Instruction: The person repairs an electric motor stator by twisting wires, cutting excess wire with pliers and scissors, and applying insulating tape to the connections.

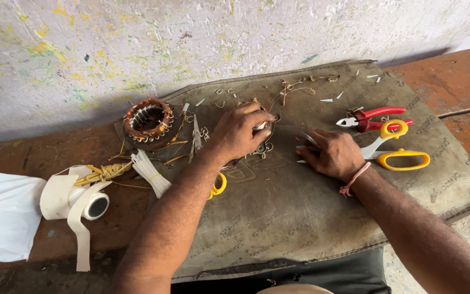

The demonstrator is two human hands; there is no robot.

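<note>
My left hand [239, 132] curls over a small wound coil [260, 126], pinching it on the worktop's grey mat [300, 218]. My right hand [334, 153], just right of it, presses flat on a thin strip [302, 147]; yellow-handled scissors [395, 144] lie beside it.

- A small round wound part [260, 126], mostly covered, is gripped on the grey mat, with loose copper wire curling around it.
- A thin, pale, flat strip [302, 147] is pinned flat to the mat, its narrow end pointing left.
</note>
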